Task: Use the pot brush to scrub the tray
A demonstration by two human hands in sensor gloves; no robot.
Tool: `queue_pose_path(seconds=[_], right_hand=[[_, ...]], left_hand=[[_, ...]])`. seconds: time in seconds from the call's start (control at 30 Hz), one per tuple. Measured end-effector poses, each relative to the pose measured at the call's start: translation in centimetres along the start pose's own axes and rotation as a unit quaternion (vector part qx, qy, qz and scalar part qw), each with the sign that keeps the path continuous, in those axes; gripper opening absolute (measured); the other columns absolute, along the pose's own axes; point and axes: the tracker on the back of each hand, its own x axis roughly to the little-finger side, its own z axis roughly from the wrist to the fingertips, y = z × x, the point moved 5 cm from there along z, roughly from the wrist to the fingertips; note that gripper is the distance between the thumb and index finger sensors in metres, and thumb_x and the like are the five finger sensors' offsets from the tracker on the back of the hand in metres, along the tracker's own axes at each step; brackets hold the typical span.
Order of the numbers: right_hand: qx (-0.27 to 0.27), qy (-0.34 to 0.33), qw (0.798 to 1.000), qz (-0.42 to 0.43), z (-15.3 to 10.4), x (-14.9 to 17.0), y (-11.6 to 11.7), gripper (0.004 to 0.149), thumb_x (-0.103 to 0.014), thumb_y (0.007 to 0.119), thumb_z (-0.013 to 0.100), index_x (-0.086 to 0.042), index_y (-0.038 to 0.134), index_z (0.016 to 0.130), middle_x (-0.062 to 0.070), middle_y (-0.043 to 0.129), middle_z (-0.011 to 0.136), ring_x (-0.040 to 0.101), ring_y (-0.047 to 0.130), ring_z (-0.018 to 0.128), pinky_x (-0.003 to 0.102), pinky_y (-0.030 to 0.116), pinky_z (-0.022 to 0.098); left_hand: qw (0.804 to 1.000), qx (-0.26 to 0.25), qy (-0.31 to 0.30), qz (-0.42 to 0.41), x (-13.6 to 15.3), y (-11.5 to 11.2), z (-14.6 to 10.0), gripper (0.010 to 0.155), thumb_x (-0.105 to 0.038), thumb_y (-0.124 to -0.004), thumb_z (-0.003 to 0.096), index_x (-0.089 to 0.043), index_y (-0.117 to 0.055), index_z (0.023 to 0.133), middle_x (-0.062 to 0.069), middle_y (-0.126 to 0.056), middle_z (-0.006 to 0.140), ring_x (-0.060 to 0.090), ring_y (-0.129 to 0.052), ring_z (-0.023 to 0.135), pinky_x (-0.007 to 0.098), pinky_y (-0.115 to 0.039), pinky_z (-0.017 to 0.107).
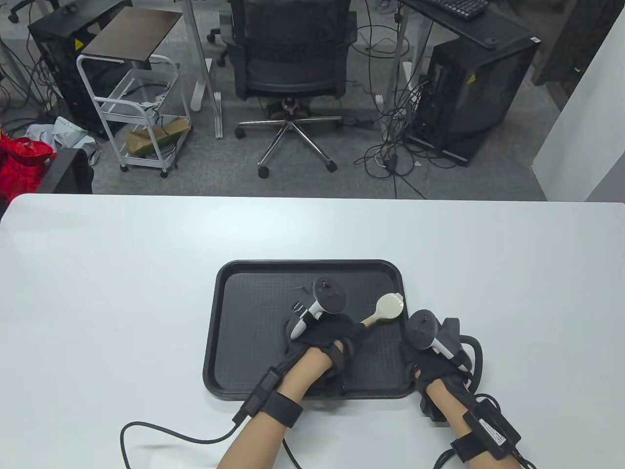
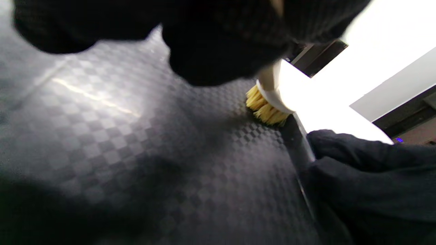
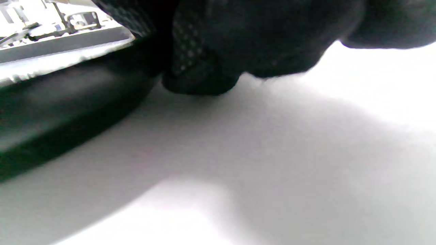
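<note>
The tray [image 1: 229, 312] is lying on the white table [image 1: 97, 268], near its front edge, long side running from 9 to 3 o'clock in the table view. The left hand [image 1: 324, 337] is working over the tray floor, right of centre, and is gripping the handle of the pot brush [image 1: 388, 308]; its fingers [image 2: 218, 44] are closed around that handle. The brush's long axis is running from the left hand toward 1 to 2 o'clock, ending in the cream head close to the tray's right rim. In the left wrist view the yellow bristles [image 2: 267, 110] are facing down and touching the textured floor just beside the raised right wall.

The right hand [image 1: 429, 351] is resting at the tray's right edge, at about 4 o'clock from the brush head. Its fingers [image 3: 204, 71] are lying against the outer wall and the table; whether they are actually pinching the rim cannot be told.

Judgement: scrubbing is in progress, with the right hand bracing the tray. The brush head is at the 3 o'clock limit of the floor, so the unscrubbed travel available is lying toward 9 o'clock, back along the handle axis toward the left hand. The left hand is the nearer and the only one placed to drive that stroke.
</note>
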Motion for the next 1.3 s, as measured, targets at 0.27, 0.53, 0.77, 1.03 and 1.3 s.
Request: queue_pose_path(seconds=[0.27,0.53,0.77,1.03,1.3], right_hand=[[0.000,0.000,1.000,0.000,0.0,0.0,0.0,0.060,-0.037,0.073,0.048,-0.005,0.055,0.096,0.003,0.098,0.039,0.023,0.094,0.012,0.045,0.083,0.023],[0.000,0.000,1.000,0.000,0.0,0.0,0.0,0.060,-0.037,0.073,0.048,-0.005,0.055,0.096,0.003,0.098,0.039,0.023,0.094,0.012,0.045,0.083,0.023],[0.000,0.000,1.000,0.001,0.0,0.0,0.0,0.060,-0.037,0.073,0.048,-0.005,0.056,0.096,0.003,0.098,0.039,0.023,0.094,0.012,0.045,0.083,0.023],[0.000,0.000,1.000,0.001,0.0,0.0,0.0,0.060,-0.037,0.073,0.048,-0.005,0.055,0.096,0.003,0.098,0.039,0.023,0.094,0.012,0.045,0.083,0.023],[0.000,0.000,1.000,0.001,0.0,0.0,0.0,0.060,-0.037,0.073,0.048,-0.005,0.056,0.096,0.003,0.098,0.039,0.023,0.094,0.012,0.045,0.083,0.023]], left_hand=[[0.999,0.016,0.037,0.018,1.7,1.7,-0.6,0.063,-0.056,-0.077,0.0405,-0.006,-0.085,0.077,0.000,-0.103,0.036,0.018,-0.097,0.010,0.049,-0.085,0.040],[0.994,0.049,0.090,0.040,5.0,3.9,-1.2,0.062,-0.056,-0.077,0.0410,-0.007,-0.084,0.079,0.002,-0.104,0.042,0.021,-0.099,0.015,0.050,-0.083,0.044],[0.991,0.088,0.106,0.000,8.8,6.1,-1.8,0.063,-0.056,-0.078,0.0407,-0.006,-0.084,0.078,0.002,-0.104,0.041,0.021,-0.098,0.015,0.051,-0.083,0.044],[0.987,0.068,0.148,-0.017,14.2,9.7,-3.7,0.062,-0.055,-0.080,0.0401,-0.007,-0.085,0.078,0.003,-0.104,0.041,0.022,-0.098,0.015,0.051,-0.082,0.045],[0.980,0.047,0.188,-0.053,18.6,11.7,-5.3,0.062,-0.054,-0.083,0.0387,-0.006,-0.086,0.077,0.004,-0.104,0.040,0.024,-0.098,0.014,0.052,-0.082,0.045]])
